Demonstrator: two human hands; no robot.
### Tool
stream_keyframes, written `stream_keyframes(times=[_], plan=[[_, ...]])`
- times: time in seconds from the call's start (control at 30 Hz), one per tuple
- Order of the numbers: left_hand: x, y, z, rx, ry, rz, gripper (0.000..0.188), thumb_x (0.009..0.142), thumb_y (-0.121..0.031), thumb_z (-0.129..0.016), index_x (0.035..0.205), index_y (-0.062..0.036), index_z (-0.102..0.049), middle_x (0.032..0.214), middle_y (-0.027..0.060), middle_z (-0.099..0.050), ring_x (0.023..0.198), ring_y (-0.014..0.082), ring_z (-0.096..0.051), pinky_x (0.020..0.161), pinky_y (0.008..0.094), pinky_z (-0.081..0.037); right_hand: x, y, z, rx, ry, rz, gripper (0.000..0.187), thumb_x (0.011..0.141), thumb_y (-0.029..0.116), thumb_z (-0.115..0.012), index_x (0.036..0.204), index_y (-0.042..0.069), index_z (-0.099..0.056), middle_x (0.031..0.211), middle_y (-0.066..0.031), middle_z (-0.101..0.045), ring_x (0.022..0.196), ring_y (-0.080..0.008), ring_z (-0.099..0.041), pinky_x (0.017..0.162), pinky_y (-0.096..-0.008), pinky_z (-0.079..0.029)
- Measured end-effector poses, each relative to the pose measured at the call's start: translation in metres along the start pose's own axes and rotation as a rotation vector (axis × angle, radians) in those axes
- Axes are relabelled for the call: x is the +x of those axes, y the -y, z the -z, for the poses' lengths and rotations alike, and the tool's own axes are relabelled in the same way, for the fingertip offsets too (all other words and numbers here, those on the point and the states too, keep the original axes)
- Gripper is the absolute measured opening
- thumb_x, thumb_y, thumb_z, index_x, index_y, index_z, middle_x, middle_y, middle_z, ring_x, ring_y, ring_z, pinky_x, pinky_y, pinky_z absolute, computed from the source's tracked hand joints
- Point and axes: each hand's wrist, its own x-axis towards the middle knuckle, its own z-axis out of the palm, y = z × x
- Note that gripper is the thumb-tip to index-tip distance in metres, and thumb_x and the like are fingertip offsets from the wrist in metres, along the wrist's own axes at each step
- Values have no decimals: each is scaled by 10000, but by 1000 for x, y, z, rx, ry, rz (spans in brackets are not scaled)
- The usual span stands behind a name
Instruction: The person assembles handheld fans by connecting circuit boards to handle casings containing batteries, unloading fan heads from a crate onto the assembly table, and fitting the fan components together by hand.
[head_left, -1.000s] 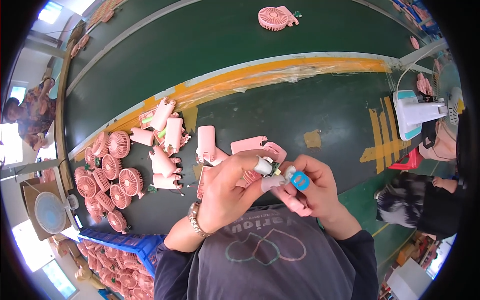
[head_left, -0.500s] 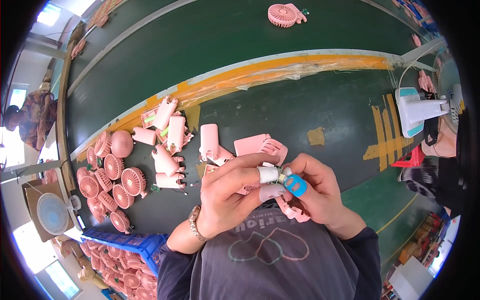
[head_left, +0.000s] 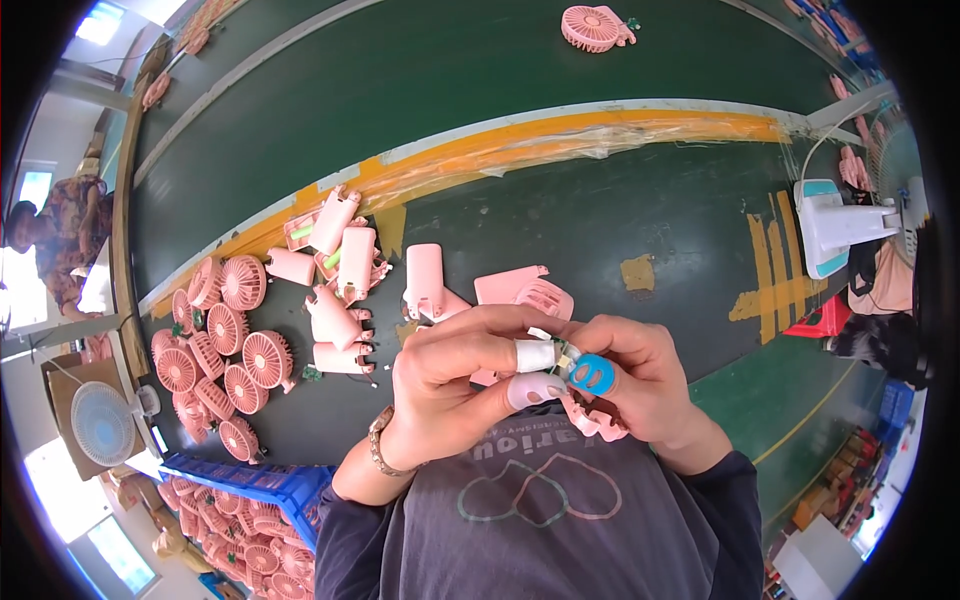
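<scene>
Held close in front of my chest, my left hand (head_left: 455, 375) and my right hand (head_left: 640, 385) meet at the fingertips around a small green circuit board (head_left: 563, 357). The left thumb and index finger, both in pale finger covers, pinch at its left side. My right thumb wears a blue cover and presses on the other side. Below the right fingers, a pink curved fan part (head_left: 597, 420) hangs partly hidden; the right hand holds it. Just beyond the hands lie a slotted pink fan piece (head_left: 545, 297) and a pink handle shell (head_left: 508, 286).
Pink handle shells (head_left: 357, 262) and round fan heads (head_left: 227, 328) are piled on the left. A blue crate (head_left: 250, 480) of fan heads stands at lower left. Beyond the taped edge (head_left: 560, 128), one fan (head_left: 590, 30) sits on the green belt. A white desk fan (head_left: 830, 225) stands right.
On the belt, the far pink fan has moved right. My hands stay together at the circuit board, with only slight finger shifts.
</scene>
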Motion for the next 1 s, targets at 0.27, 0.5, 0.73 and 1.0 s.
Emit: stream_keyframes(times=[0.27,0.5,0.73,1.0], plan=[[-2,-6,7,17,18,-18,238,739,-2,-751,969,-5,-694,1057,149,-654,909,234,-673,757,307,-564,6,6,-5,-17,31,-38,177,944,133,-565,992,-37,-581,736,-77,-595,522,-68,-531,402,-198,-387],[-3,-16,10,150,63,15,216,718,-3,-754,925,-20,-695,1036,137,-654,916,238,-672,744,311,-565,8,-5,-5,120,39,-74,171,936,143,-583,883,-15,-547,738,-76,-599,540,-84,-564,405,-192,-383],[38,5,55,352,-109,18,216,766,65,-648,971,4,-681,1010,101,-668,891,174,-652,772,281,-529,65,-14,4,-56,-286,197,286,902,82,-593,1171,25,-513,932,-15,-579,899,-93,-551,633,-237,-458],[150,30,138,892,-327,-24,142,842,-57,-615,968,-3,-653,875,128,-698,744,159,-669,680,261,-520,40,-51,52,437,-288,74,304,867,103,-583,1162,76,-519,743,32,-379,619,-86,-334,594,-249,-277]])
